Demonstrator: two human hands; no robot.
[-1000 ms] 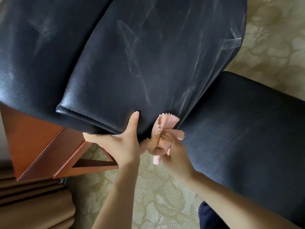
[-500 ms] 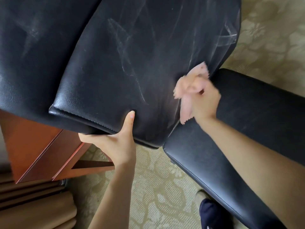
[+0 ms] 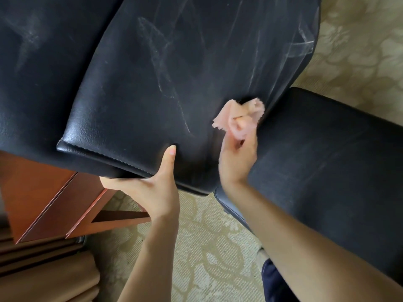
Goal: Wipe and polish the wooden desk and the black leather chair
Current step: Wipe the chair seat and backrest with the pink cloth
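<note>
Chair back (image 3: 174, 73): black leather, biggest thing in view, tilted, with a stitched seam along its near edge. Pale streaks and smears run across it, heaviest at upper right and down the middle. A second dark leather panel (image 3: 43, 62) sits to its left, also smudged.

Seat (image 3: 327, 160): black, on the right, just beside the chair back's lower right side. Faint dusty marks on it.

Carpet (image 3: 207, 247): beige with a floral pattern, across the bottom and top right.

Counter (image 3: 43, 199): red-brown wood, lower left, showing below the chair back's near edge.

Curtain (image 3: 43, 280): tan folds in the bottom left corner, just beside the counter.

Left grip (image 3: 152, 192): clamped on the chair back's near edge, thumb flat on the front face, fingers tucked underneath.

Right grip (image 3: 237, 158): pinching a cloth (image 3: 239, 120) and pressing it onto the chair back at lower right, just beside the seat.

Cloth: pink, bunched, zigzag-cut edge, one fingertip showing through the folds.

Navy trouser leg (image 3: 274, 284): bottom right, below the right forearm.
</note>
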